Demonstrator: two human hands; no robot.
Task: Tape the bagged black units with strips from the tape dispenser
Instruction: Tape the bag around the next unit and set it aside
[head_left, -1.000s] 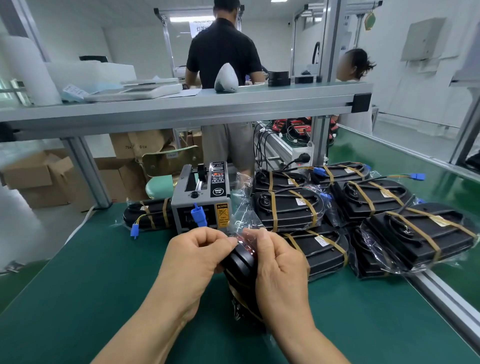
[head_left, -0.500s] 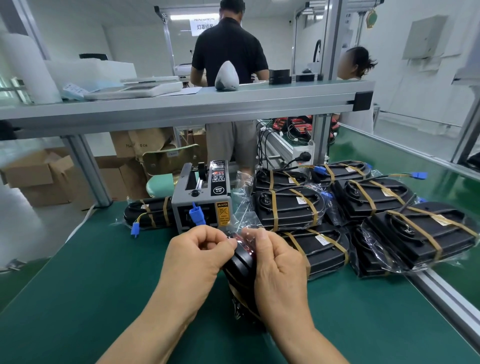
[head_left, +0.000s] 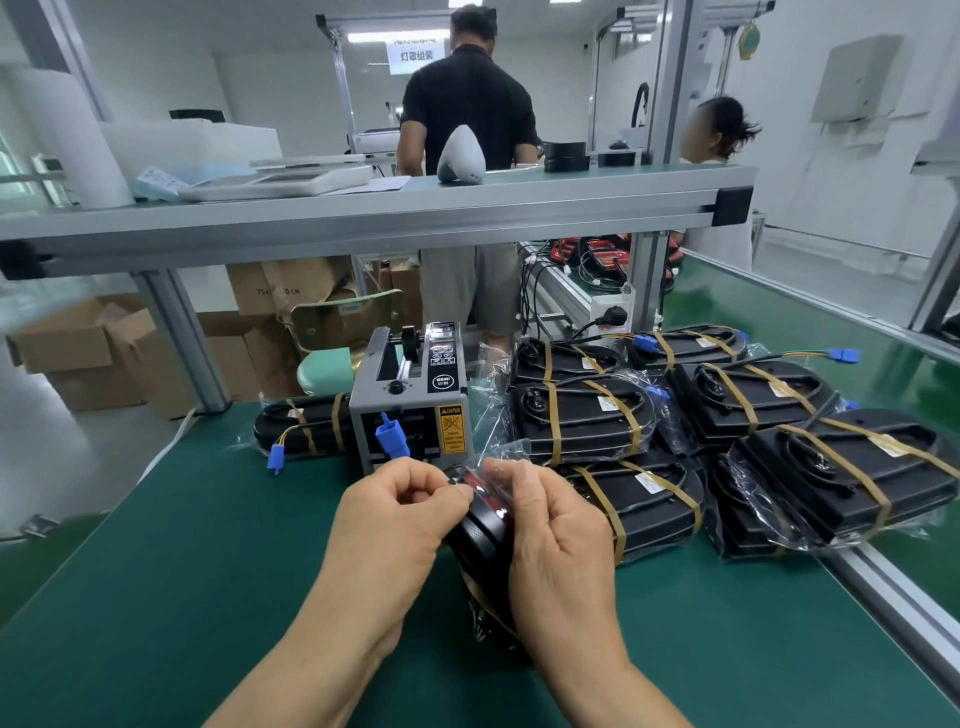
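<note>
Black in its clear bag, the unit sits between my left hand and right hand, fingers of both pinching the plastic, above the green tabletop. Just behind, the tape dispenser carries a yellow label reading "CAUTION".

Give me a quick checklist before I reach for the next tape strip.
1. Grip on the bagged unit by left hand and right hand: ok.
2. Bag folded shut at the top: cannot tell, the hands cover it.
3. Strip waiting at the tape dispenser outlet: cannot tell, a blue connector sits in front.
4. Dispenser just beyond the hands: ok.
5. Pile of taped units right of the dispenser, not blocking it: ok.
</note>
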